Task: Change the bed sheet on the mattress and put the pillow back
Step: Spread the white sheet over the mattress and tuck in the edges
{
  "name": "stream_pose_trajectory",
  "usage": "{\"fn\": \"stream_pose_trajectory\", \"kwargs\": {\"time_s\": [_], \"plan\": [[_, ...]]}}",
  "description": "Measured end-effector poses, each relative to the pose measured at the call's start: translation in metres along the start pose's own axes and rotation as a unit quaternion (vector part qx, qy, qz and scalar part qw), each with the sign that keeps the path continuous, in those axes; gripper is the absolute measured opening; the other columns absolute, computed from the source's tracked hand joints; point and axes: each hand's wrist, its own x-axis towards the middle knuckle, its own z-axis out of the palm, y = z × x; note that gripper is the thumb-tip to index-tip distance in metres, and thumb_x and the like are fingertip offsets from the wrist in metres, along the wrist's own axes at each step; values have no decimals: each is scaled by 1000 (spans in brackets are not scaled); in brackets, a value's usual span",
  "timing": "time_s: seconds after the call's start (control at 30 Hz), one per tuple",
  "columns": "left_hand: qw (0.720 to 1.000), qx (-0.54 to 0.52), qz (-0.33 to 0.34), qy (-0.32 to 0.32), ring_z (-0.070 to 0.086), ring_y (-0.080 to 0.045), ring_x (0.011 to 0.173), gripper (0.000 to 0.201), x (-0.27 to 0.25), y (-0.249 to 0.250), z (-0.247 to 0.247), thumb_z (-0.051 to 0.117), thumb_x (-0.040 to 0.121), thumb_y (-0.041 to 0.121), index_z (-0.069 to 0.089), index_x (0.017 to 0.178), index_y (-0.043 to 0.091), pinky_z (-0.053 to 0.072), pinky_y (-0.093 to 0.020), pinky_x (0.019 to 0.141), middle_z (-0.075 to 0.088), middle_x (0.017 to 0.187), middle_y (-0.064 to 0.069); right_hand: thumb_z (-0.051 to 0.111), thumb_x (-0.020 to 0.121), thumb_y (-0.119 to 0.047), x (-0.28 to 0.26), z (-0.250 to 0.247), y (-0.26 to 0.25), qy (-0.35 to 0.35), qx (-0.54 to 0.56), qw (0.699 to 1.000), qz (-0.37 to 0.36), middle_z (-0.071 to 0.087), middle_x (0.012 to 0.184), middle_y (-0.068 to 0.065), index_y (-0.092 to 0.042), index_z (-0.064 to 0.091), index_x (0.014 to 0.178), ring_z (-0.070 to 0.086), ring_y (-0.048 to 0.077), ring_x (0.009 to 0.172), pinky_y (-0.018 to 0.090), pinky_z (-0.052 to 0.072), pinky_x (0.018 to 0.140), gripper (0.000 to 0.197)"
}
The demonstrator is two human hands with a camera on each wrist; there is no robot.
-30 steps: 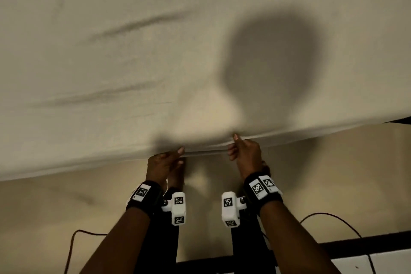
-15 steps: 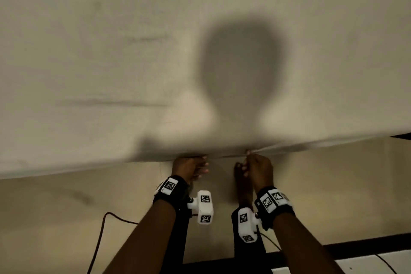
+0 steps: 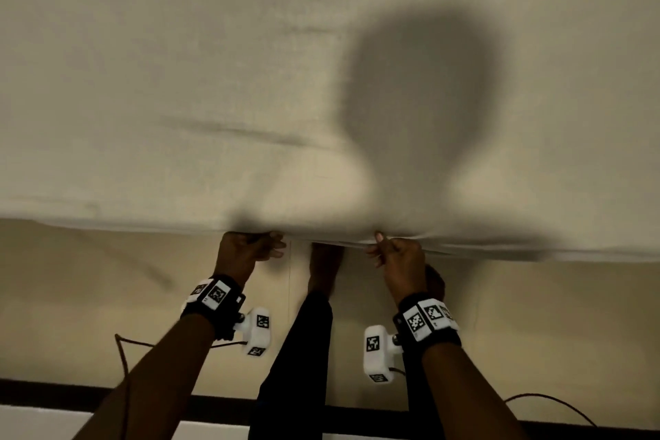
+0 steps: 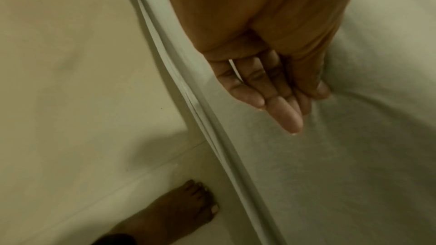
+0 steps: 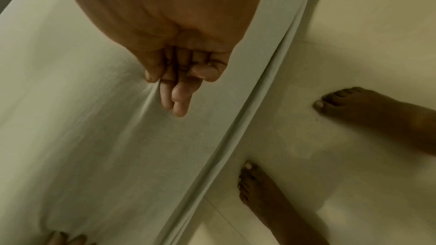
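Observation:
A cream bed sheet lies stretched over the mattress and fills the upper head view, with my head's shadow on it. Both hands are at its near edge. My left hand lies against the sheet's hanging side; its fingers are straight and the thumb presses into the cloth. My right hand pinches the sheet between thumb and fingers, and creases fan out from the pinch. The sheet's folded hem hangs just above the floor. No pillow is in view.
My bare feet stand on the pale tiled floor close to the bed. A thin cable trails on the floor at the left. A black strip runs behind me.
Both hands have slid to the right along the sheet's edge. The left hand has gone from pinching the edge to lying straight-fingered against it. Long wrinkles on top have mostly flattened.

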Motion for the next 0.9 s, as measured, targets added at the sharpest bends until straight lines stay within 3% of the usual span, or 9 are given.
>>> {"fn": "stream_pose_trajectory", "kwargs": {"time_s": [0.13,0.2,0.27,0.4,0.5,0.6,0.67,0.8,0.9], "plan": [[999,-20,-20,46,69,-27,54,17,-8,-11,16,72,90,4,74,77,-7,54,-27,52,72,68,-18,63,99,-24,-8,-7,5,10,-96,994,-45,62,51,-3,-7,70,60,57,5,48,15,43,58,43],[997,-7,-45,66,65,-27,49,22,-14,-19,25,74,89,6,73,74,-9,50,-25,47,70,64,-19,63,99,-23,-14,-5,7,16,-136,989,-52,60,51,-7,-8,69,59,57,3,49,16,41,58,43],[995,1,-61,79,66,-30,51,21,-13,-17,29,73,88,6,74,70,-5,51,-28,52,71,64,-20,62,99,-21,-13,1,9,20,-152,987,-51,60,52,-7,-10,67,58,56,3,49,22,40,60,43],[995,-2,-97,38,69,-30,60,15,-6,0,20,69,84,5,75,70,3,49,-29,60,73,70,-20,58,99,-19,-9,15,6,45,-97,994,-4,66,55,-1,-18,65,58,63,22,54,32,50,64,42],[993,-1,-116,9,73,-30,71,12,-5,11,-6,66,88,8,75,80,6,51,-29,67,76,81,-19,62,95,-11,-19,40,-10,-14,-8,997,81,70,66,8,-14,70,69,59,13,47,23,44,48,28],[976,-159,-126,75,76,-28,74,15,-1,17,-46,58,91,-4,71,82,-3,59,-33,70,76,81,-18,70,93,-22,-32,84,-28,-122,14,986,112,73,76,11,-8,72,78,59,9,46,16,39,40,21],[957,-245,-109,110,76,-28,78,15,5,11,-75,53,93,-8,66,86,-7,61,-37,75,75,81,-18,69,94,-29,-34,115,-35,-126,49,984,116,73,73,8,-3,73,84,62,12,49,19,44,41,29],[983,-133,-58,114,76,-31,89,16,16,-4,-112,62,95,1,65,108,-8,60,-34,64,75,101,-20,57,101,-25,-38,150,-40,-75,123,980,136,73,70,6,1,70,83,60,10,44,19,40,39,34],[992,-44,-19,116,76,-25,77,11,23,-5,-117,59,97,2,69,94,1,56,-29,61,77,91,-14,57,102,-18,-41,154,-34,-42,136,985,98,69,61,6,11,69,82,54,10,40,20,41,43,37]]}}
